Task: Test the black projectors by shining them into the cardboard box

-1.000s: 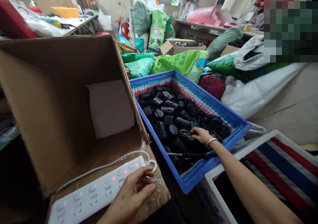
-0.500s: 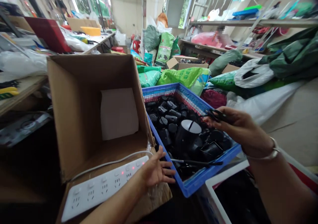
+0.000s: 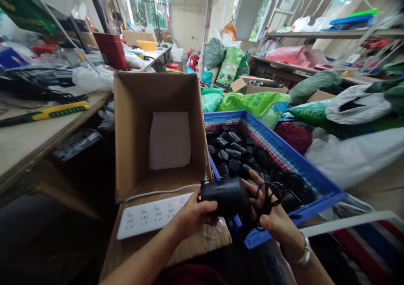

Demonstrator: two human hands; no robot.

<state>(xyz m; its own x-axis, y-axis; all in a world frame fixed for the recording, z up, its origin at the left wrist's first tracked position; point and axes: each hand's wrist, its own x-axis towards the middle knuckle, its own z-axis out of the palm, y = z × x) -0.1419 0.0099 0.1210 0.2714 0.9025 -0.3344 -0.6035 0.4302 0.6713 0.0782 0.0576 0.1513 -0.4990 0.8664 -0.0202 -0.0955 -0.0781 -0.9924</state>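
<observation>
Black plastic gadget [image 3: 225, 196] with a thin black cord [image 3: 269, 192] is held up in both hands, just in front of the cardboard box [image 3: 132, 129]. The left hand [image 3: 195, 217] is on the side near the box. Its fingers curl around the end of the gadget and hold it tight. The right hand [image 3: 271, 211] is on the other end, with its fingers spread wide around the gadget. The cord makes loops by those fingers, and a silver bangle [image 3: 304, 255] sits on that wrist. A white power strip [image 3: 148, 217] with a small red light lies right in front of the box, and its white cable [image 3: 154, 194] runs along the box edge. A white card [image 3: 169, 139] stands inside the box. A blue crate [image 3: 284, 154] full of more black gadgets is just to the right of the box. Green sacks [image 3: 252, 104] sit farther past the box. A tool with a yellow handle [image 3: 47, 110] lies on a bench [image 3: 31, 150] to the left of the box
</observation>
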